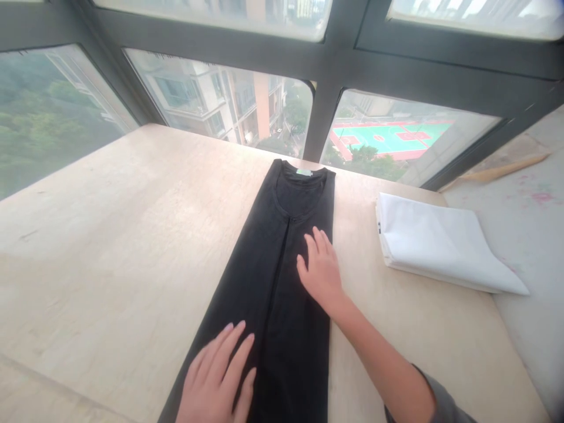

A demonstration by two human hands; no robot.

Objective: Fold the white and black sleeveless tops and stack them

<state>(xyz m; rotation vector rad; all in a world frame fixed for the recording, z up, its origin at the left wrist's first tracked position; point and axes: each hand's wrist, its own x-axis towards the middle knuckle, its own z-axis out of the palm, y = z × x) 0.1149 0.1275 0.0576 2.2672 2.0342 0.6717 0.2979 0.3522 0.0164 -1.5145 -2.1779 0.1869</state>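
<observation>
A black garment (pixel 282 282) lies lengthwise on the pale wooden surface (pixel 110 247), its round neckline and light label at the far end. A narrow slit or fold runs down its middle from below the neckline. My left hand (pixel 220 376) is over the garment's lower left part, fingers spread and holding nothing. Farther up, my right hand (pixel 321 267) rests on or just above the garment's right side below the neckline, its fingers apart and nothing in them. The garment's near end runs out of the picture.
A folded white sheet or cloth (pixel 440 241) lies on the right of the wooden surface. Grey window frames (pixel 328 94) border the far edge, with buildings and a sports court outside. A pale wall (pixel 529 235) stands at the right.
</observation>
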